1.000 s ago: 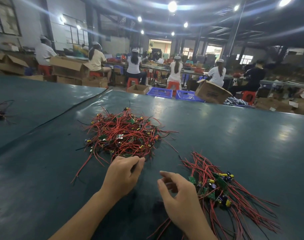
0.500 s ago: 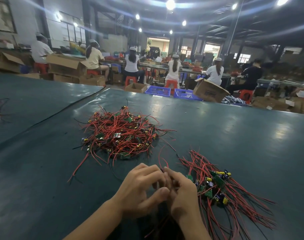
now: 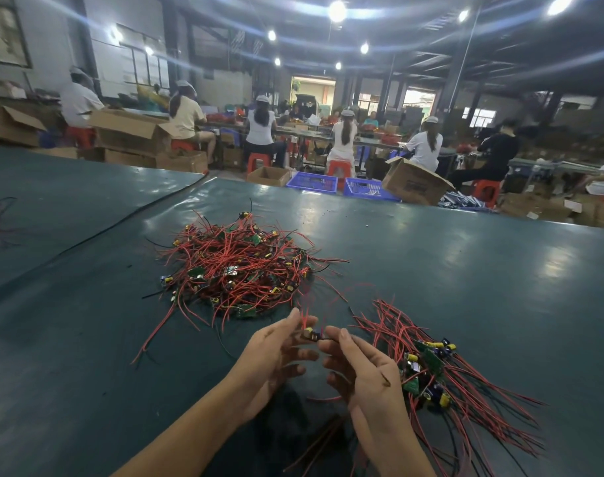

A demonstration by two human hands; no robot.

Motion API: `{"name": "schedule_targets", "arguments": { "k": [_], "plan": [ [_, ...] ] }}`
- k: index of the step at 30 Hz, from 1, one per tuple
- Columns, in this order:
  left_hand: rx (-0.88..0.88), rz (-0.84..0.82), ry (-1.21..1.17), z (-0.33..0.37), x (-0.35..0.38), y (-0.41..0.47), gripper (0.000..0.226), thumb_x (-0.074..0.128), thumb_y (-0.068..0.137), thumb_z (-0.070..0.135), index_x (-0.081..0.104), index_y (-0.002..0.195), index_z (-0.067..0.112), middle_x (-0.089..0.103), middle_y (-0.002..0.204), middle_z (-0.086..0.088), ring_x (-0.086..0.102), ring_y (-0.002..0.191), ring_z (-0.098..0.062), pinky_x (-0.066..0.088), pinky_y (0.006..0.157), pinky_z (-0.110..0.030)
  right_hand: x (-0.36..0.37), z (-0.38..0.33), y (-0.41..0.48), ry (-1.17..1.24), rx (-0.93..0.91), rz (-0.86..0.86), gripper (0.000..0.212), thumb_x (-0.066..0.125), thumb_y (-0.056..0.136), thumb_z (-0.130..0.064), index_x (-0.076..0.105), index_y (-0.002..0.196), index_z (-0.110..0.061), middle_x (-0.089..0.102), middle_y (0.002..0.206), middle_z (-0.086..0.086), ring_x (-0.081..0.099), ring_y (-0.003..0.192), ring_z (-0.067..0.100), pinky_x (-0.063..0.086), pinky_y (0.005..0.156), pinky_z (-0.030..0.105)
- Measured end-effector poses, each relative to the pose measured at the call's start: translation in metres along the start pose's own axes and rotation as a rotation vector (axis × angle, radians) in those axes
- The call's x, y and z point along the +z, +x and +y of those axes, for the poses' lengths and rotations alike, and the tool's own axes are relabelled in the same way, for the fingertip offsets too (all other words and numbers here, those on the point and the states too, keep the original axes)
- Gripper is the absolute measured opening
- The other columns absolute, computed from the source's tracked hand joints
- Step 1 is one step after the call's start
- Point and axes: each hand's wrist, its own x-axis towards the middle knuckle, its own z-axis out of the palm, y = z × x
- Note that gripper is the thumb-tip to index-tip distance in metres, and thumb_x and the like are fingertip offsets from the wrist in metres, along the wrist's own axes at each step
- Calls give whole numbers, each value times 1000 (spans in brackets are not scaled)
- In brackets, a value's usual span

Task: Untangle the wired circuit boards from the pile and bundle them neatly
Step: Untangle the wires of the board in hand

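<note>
Parted slightly, left hand (image 3: 271,356), right hand (image 3: 364,371) pinch small red-wired board (image 3: 311,336)

tangled pile (image 3: 238,270) on table (image 3: 465,287) ahead, sorted bundle (image 3: 448,380) right, hands (image 3: 276,352) between them

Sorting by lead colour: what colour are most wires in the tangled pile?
The pile is mostly red; head view.

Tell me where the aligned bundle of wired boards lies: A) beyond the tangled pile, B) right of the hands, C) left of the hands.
B: the bundle lies beside the right hand, while the tangled pile sits ahead of the left hand.
</note>
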Motion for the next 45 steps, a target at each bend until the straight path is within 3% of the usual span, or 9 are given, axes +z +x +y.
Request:
{"name": "schedule_targets", "arguments": {
  "k": [5,13,18,23,26,33,38,41,45],
  "plan": [
    [158,81,-29,1,6,-5,18,70,75,27,73,80,11,72,76,-7,65,62,-11,51,54,-19,-3,1,3,8,11,15,19,72,77,-7,73,96,-9,75,78,7,64,55,8,50,47,18],
    [272,319,293,-5,-2,2,20,60,94,14,71,78,7,69,60,-3,64,55,-9,49,50,-16,3,11,-7,-585,-208,-156,47,61,77,12,72,91,-31,74,84,-3,59,62,9,50,60,25],
    [417,405,537,-4,-11,3,22,59,94,15,70,76,21,68,63,0,64,62,-1,47,53,-9,5,13,-13,-683,-249,-218,34,80,78,-17,69,103,-38,65,97,-1,54,64,-1,45,62,14],
    [420,385,581,-7,-10,4,22,61,92,13,70,76,24,69,64,0,64,61,-4,46,55,-8,8,14,-14,-757,-281,-204,36,85,72,-31,74,106,-24,71,90,-1,66,83,4,51,74,15],
    [411,349,597,-8,-9,4,19,59,94,18,72,80,23,70,65,3,65,64,-7,50,64,-15,8,14,-12,-758,-310,-173,18,74,85,-24,77,100,-15,74,82,-1,66,73,4,50,70,18],
    [239,26,332,-3,5,-7,34,61,83,47,75,76,17,70,66,-2,64,55,-16,45,41,-19,8,5,-6,-399,-261,-65,32,60,92,-2,77,80,-26,74,69,0,70,62,10,54,57,19],
    [234,-70,329,-4,4,-9,36,63,75,56,74,71,22,69,61,-3,64,51,-13,47,47,-18,4,7,1,-223,-175,67,23,65,88,-2,78,77,-18,75,72,8,72,63,18,58,57,27],
    [235,-59,349,-5,3,-8,36,66,72,58,74,70,24,70,64,0,66,60,-12,51,59,-23,-1,9,4,-221,-151,128,11,69,87,-11,79,83,-9,74,70,6,70,65,23,58,70,38],
    [234,-40,341,-6,2,-9,33,68,70,58,74,73,25,70,66,0,66,63,-14,54,61,-24,3,10,1,-293,-176,84,23,66,90,-20,80,72,-24,75,71,8,73,71,27,59,69,37]
  ]
}}
